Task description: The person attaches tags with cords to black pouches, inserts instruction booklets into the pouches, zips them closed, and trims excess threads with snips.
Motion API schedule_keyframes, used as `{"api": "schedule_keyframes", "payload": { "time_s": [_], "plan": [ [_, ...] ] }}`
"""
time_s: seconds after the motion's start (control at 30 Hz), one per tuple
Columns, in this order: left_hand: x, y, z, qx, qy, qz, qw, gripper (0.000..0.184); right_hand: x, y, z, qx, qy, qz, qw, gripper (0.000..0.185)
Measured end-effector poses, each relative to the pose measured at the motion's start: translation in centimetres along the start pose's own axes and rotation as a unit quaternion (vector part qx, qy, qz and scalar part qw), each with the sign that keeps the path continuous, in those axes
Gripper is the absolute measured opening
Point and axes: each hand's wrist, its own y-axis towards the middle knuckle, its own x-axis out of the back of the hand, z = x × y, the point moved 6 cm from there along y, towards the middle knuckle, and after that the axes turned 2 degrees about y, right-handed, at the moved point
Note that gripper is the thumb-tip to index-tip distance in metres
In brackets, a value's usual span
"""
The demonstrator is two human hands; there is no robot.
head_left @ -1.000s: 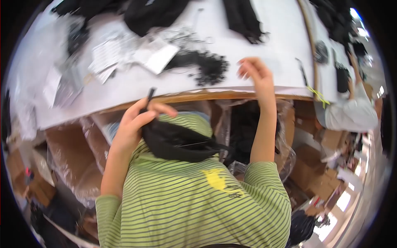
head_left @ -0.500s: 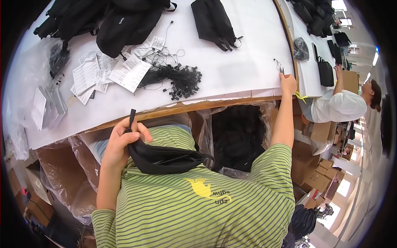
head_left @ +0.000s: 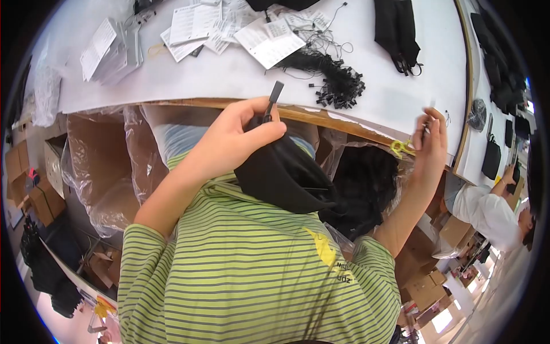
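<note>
The left hand (head_left: 235, 135) is closed in a pinch, thumb against fingers, on the upper end of a soft black fabric pouch (head_left: 281, 178), with a flat dark grey strap tab (head_left: 277, 93) standing up out of the grip. The pouch hangs in front of the person's yellow-green striped shirt (head_left: 246, 269), slanting from the left hand down toward 4 o'clock. Between 2 and 3 o'clock from the pouch is the right hand (head_left: 429, 143), its fingers curled and blurred; something dark shows among them, but I cannot tell what it is or how firmly it is held. A bright yellow looped strip (head_left: 400, 148) lies just beside that hand, at 9 o'clock from it. Beyond the pouch runs the white tabletop (head_left: 223, 80) with a brown wooden edge. On it, at 1 o'clock from the pouch, lies a bundle of thin black cords with small black ends (head_left: 342, 86), and farther out a black fabric bag (head_left: 397, 31). White printed paper cards (head_left: 269, 45) overlap at 12 o'clock, touching the cords. Below the edge, a container of black items (head_left: 366, 178) sits at 3 o'clock, and a brown cardboard box lined with clear plastic (head_left: 97, 157) at 9 o'clock. Between 3 and 4 o'clock, well apart, is a co-worker in a white top (head_left: 490, 215).
</note>
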Motion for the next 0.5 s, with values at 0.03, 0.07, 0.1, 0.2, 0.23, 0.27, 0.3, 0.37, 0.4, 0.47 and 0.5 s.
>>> {"api": "schedule_keyframes", "payload": {
  "time_s": [0.03,0.07,0.1,0.2,0.23,0.27,0.3,0.37,0.4,0.47,0.5],
  "plan": [
    [0.0,-0.2,-0.1,0.001,0.000,-0.006,1.000,0.010,-2.7,-1.0,0.5,0.001,-0.019,0.091,0.996,0.029],
    [0.1,-0.3,-0.3,0.003,0.004,-0.010,1.000,0.010,-4.8,-1.8,0.8,0.002,-0.061,0.139,0.988,0.032],
    [0.1,-0.4,-0.5,0.004,0.007,-0.014,1.000,0.010,-7.1,-2.6,1.4,0.033,-0.066,0.186,0.980,0.035],
    [0.7,-0.6,-0.3,-0.010,0.025,-0.029,0.999,0.011,-10.9,-4.9,2.8,0.105,-0.179,0.228,0.951,0.032],
    [0.7,-0.7,-0.5,-0.016,0.032,-0.035,0.999,0.011,-12.1,-5.4,3.6,0.147,-0.231,0.251,0.929,0.027],
    [0.8,-0.8,-0.6,-0.021,0.038,-0.040,0.998,0.012,-13.2,-5.9,4.2,0.187,-0.282,0.273,0.901,0.022],
    [0.9,-0.9,-0.7,-0.028,0.044,-0.038,0.998,0.013,-13.8,-6.2,4.2,0.219,-0.282,0.267,0.895,0.019],
    [1.0,-0.9,-0.8,-0.043,0.057,-0.034,0.997,0.014,-14.8,-6.6,4.6,0.267,-0.303,0.278,0.872,0.020],
    [1.1,-1.0,-0.8,-0.040,0.052,-0.035,0.997,0.014,-15.1,-6.8,4.8,0.290,-0.314,0.281,0.859,0.020],
    [1.1,-1.0,-0.8,-0.036,0.043,-0.034,0.998,0.015,-15.7,-7.0,5.0,0.299,-0.325,0.285,0.851,0.021],
    [1.1,-1.0,-0.7,-0.037,0.037,-0.032,0.998,0.015,-15.9,-7.1,5.1,0.304,-0.331,0.287,0.846,0.022]
  ]
}}
